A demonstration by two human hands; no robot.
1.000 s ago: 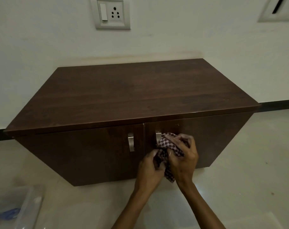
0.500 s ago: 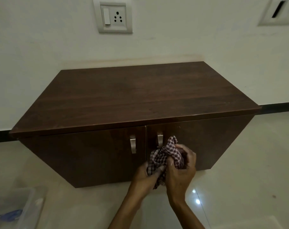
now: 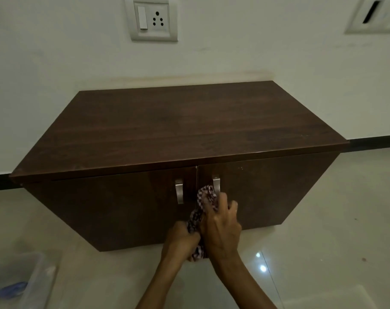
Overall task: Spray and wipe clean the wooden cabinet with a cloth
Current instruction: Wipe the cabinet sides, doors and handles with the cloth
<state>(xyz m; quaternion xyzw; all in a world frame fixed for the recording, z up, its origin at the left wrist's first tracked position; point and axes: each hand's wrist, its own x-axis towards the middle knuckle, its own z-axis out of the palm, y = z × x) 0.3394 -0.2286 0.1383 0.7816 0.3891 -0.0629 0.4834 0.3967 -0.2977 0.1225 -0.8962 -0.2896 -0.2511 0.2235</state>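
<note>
Both hands bunching a checked cloth [image 3: 206, 200] before the cabinet [image 3: 167, 134] doors.
Left hand [image 3: 181, 239] grips the lower folds; right hand [image 3: 222, 230] clasps the upper wad, low and centre of the frame. Dark, wood-grained cabinet fills mid-frame, its two metal handles [image 3: 179, 191] side by side.

Two bare forearms rose from the near edge, uncovered all the way to the frame's bottom. The left hand [image 3: 180, 239] and right hand [image 3: 223, 230] wore no gloves, rings, watch or bracelet.
</note>
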